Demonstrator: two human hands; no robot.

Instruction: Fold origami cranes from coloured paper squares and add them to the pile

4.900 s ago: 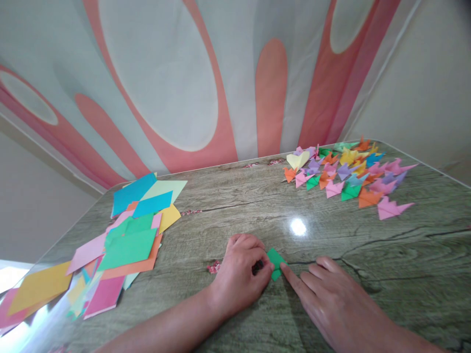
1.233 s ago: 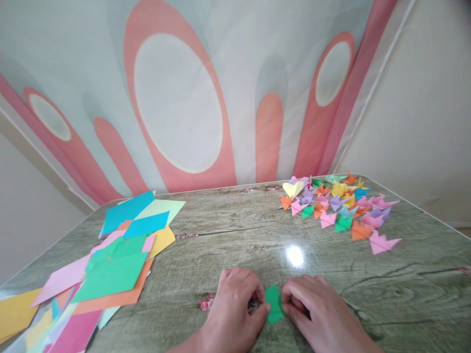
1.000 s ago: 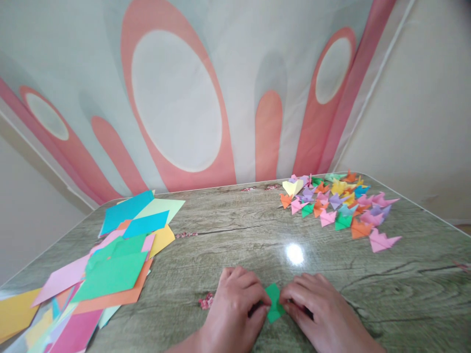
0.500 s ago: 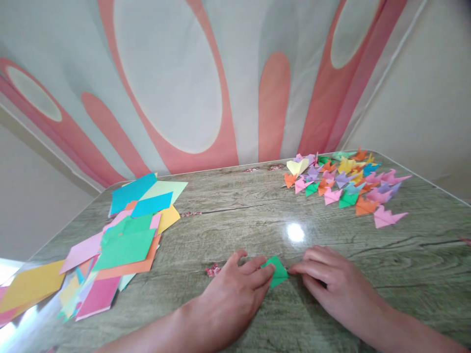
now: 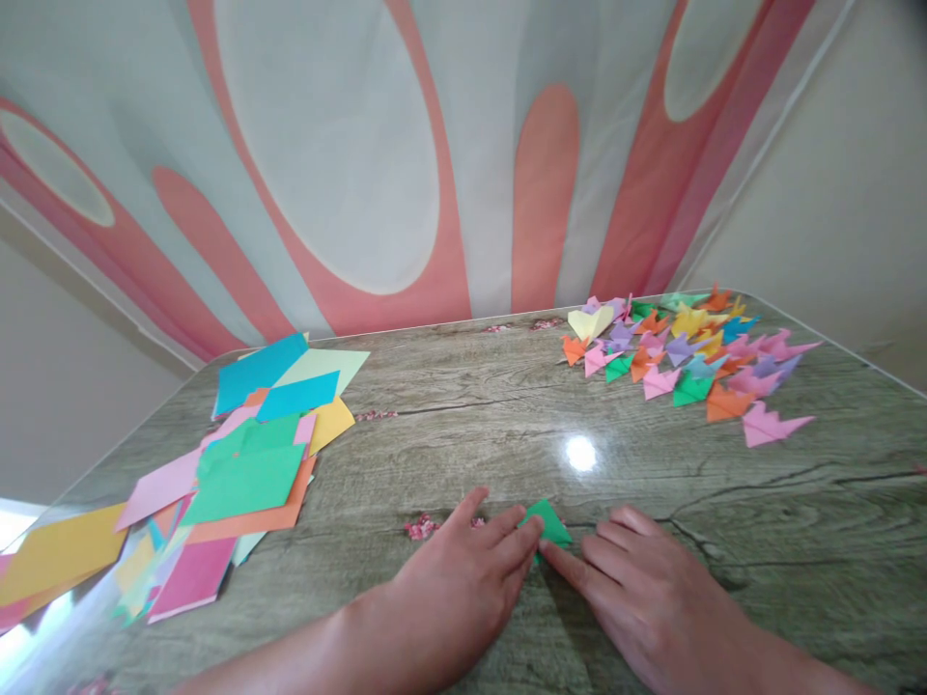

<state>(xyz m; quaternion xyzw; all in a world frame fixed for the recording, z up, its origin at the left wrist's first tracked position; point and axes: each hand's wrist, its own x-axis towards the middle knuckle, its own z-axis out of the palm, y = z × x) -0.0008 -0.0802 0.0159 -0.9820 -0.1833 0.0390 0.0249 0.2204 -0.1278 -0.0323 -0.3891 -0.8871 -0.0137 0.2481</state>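
A small folded green origami paper (image 5: 551,521) lies on the table. My left hand (image 5: 470,569) rests over its left part, fingers stretched out flat on it and thumb spread away; part of the paper is hidden beneath. From the right, my right hand (image 5: 637,579) reaches in with its index finger extended to the paper's near edge, close to the left fingertips. The other right fingers are curled in, with nothing visible in them, and the right thumb is hidden.
Loose coloured paper sheets (image 5: 246,487) are piled at the left of the wood-patterned table (image 5: 449,434). Several folded paper cranes (image 5: 691,386) stand in a group at the back right. Behind the table hangs a pink and grey patterned cloth (image 5: 485,193).
My right hand has moved left and nearer, its index finger going from the paper's right corner to its near edge. The near part of the green paper now appears folded or covered.
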